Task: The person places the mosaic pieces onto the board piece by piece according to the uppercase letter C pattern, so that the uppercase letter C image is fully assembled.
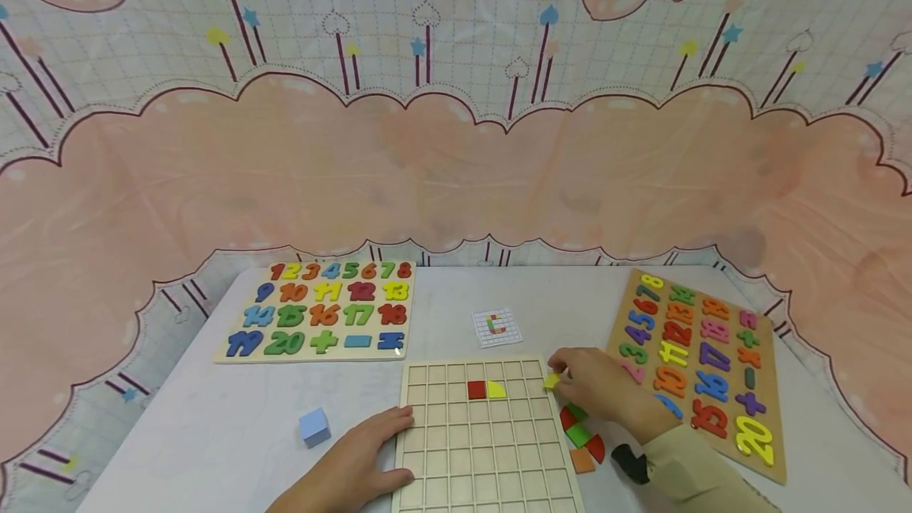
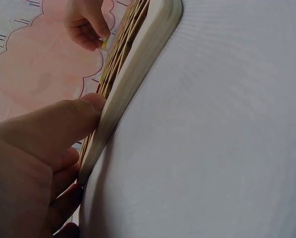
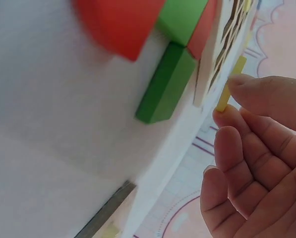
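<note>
Placement step in hand. Your right hand (image 1: 594,386) pinches a yellow piece (image 1: 552,380) between thumb and fingertips, at the grid board's (image 1: 484,457) right edge. Your left hand (image 1: 356,461) lies flat, fingers straight, bracing the board's left edge. Next, likely: align the piece over a cell near the red tile (image 1: 476,389), matching the card (image 1: 496,326).

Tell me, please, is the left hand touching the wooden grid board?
Touching. In the left wrist view the thumb of the left hand presses against the edge of the grid board; the head view shows the same hand resting at its left side.
</note>
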The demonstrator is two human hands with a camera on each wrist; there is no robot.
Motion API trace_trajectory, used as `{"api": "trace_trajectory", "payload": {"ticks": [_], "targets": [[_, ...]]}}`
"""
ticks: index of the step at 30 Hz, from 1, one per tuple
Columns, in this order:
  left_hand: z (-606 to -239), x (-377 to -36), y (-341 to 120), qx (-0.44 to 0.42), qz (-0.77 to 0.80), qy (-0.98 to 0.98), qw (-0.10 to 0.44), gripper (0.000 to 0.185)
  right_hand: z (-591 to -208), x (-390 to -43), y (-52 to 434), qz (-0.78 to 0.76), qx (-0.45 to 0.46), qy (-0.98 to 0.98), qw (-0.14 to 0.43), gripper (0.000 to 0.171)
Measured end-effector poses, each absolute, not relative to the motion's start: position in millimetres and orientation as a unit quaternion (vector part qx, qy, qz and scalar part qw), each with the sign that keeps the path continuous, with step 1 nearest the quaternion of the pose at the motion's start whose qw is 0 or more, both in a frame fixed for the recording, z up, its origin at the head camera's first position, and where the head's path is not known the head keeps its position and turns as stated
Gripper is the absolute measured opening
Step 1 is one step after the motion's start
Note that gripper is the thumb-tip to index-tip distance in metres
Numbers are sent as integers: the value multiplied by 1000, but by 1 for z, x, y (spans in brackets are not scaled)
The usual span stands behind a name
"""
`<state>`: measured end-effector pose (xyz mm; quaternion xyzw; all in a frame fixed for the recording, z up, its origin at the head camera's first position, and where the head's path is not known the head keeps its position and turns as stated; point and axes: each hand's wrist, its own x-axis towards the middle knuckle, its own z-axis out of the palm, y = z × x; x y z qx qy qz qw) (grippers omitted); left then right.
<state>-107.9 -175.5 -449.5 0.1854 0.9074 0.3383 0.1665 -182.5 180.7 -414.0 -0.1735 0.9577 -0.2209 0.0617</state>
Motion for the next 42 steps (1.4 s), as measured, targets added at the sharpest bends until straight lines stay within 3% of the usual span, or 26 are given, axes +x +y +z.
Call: {"api": "trace_trajectory", "payload": {"ticks": [15, 42], "targets": [[-450, -108, -174, 183, 332, 911, 162, 69, -409, -185, 147, -219, -183, 956, 63, 23], [-449, -107, -175, 185, 339, 908, 161, 69, -409, -193, 111, -196, -281, 938, 48, 19]]}}
